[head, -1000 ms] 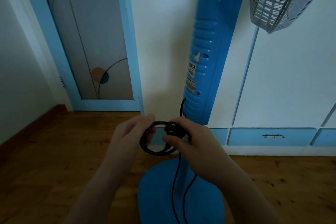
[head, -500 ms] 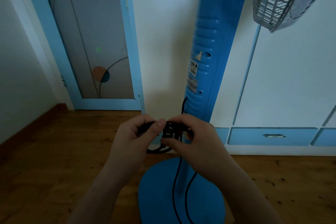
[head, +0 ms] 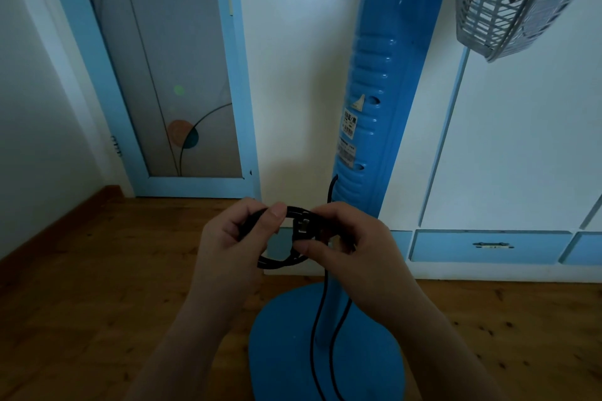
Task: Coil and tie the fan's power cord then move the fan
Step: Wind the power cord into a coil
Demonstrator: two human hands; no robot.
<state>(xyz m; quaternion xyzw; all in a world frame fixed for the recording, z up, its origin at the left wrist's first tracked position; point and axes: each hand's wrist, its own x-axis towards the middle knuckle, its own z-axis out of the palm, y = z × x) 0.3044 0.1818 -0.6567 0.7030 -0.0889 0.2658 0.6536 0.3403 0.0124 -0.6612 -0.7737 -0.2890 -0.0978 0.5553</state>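
A blue standing fan (head: 374, 101) rises in front of me on a round blue base (head: 283, 345), its white grille (head: 508, 0) at the upper right. The black power cord (head: 275, 262) leaves the column low down and two strands hang over the base. The rest is wound into a small coil held between both hands. My left hand (head: 234, 238) pinches the coil's left side. My right hand (head: 351, 244) grips the right side, with the black plug (head: 301, 226) showing at its fingertips.
A white wall stands behind the fan, with a blue-framed glass door (head: 169, 75) to the left. White and blue cabinets with a low drawer (head: 488, 246) fill the right. The floor (head: 81, 286) is brown wood, with a skirting board along the left wall.
Both hands have stayed on the coil and shifted slightly; the left thumb has closed over the top of the loop and the plug has turned more into view.
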